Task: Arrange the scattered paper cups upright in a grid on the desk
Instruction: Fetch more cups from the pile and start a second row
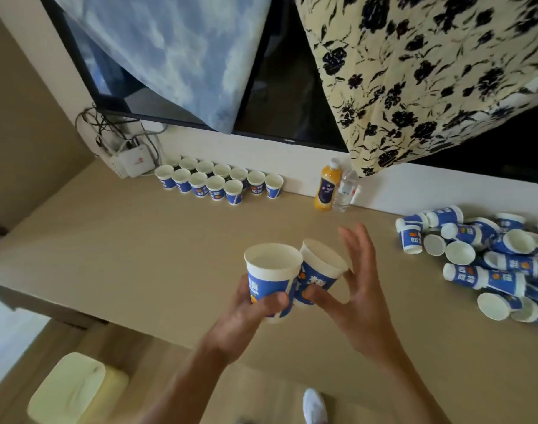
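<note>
Left grip [255, 307], a bare hand, clamps a blue-and-white paper cup [270, 280] upright above the beige tabletop [139, 240], thumb curled across the front wall; its fingers are hidden behind the cup. A second blue-and-white paper cup [318, 275] leans right, its rim touching the first cup's rim. Right grip [356, 286] is spread, fingers straight and apart behind that cup, thumb tip on its lower wall. Cannot tell whether the thumb or the hidden left fingers carry it. Both cups are clear of the tabletop, mouths up. Far left, by the wall, a block of matching upright cups [218, 182] stands in two rows; the back row is partly masked by the front one, so the count is unsure. At right, a heap of the same cups lying on their sides [491, 258], some nested, is cut off by the frame edge. Between block and heap stand an orange juice bottle [325, 191] and a clear plastic water bottle [344, 192], touching or nearly so. A white router box with tangled cables [136, 165] sits in the far corner. Above is a dark flat screen [276, 87], mostly covered by a blue-and-white mottled cloth [175, 50] and a cream cloth with black flowers [429, 71]. Lower left is a pale yellow object [68, 390], blurred, kind unclear. A white shoe [315, 405] is cut off at the bottom edge.
</note>
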Motion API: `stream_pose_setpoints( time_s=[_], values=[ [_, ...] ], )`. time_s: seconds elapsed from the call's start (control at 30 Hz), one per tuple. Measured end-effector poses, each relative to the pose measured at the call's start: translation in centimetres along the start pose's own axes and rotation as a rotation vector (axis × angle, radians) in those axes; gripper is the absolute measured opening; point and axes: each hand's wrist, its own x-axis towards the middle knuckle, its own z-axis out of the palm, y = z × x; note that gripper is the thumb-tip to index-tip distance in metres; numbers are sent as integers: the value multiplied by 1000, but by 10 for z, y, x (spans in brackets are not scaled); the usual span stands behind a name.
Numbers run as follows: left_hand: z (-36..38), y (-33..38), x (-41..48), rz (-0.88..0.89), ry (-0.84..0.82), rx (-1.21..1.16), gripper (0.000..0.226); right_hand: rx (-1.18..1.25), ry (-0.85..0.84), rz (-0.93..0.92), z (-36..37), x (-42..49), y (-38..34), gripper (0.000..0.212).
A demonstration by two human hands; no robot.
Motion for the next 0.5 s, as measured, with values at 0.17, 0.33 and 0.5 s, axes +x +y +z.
stream_pose_setpoints(
  time_s=[0.17, 0.33, 0.5],
  values=[
    [-20, 1, -10, 34, -42, -11, 64, 126, -13, 161, 21, -6, 4, 104],
    [-32, -6, 7, 37, 41, 141, 85, 180, 77, 172, 23, 10, 9, 78],
    [-45, -8, 38, 5, 242, 222, 59, 224, 109, 240, 19, 49, 35, 67]
  ],
)
